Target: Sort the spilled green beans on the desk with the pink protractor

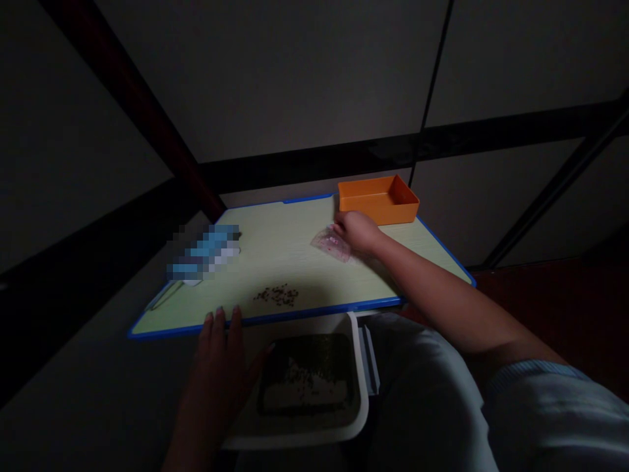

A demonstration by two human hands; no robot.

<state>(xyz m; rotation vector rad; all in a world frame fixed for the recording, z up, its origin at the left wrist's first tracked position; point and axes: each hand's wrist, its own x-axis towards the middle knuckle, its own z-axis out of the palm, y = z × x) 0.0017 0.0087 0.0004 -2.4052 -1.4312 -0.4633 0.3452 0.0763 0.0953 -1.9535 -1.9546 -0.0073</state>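
My right hand (358, 231) is closed, its fingertips pinching the upper edge of a small clear plastic bag (330, 244) with a faint pinkish look. The bag lies low over the pale tabletop, just in front of an orange box. Below the table's front edge, my left hand (221, 357) has its fingers stretched up to the blue rim and its thumb over a white plastic container (362, 400). Dark small grains (307, 380) lie inside that container. A loose patch of similar dark grains (278, 295) is scattered on the tabletop near my left fingers.
The blue-edged folding table (289, 242) stands against dark panelled cabinets (304, 78). An open orange box (378, 208) sits at its back right. A pixelated blue and white item (206, 252) and a thin stick (166, 295) lie at the left. The room is dim.
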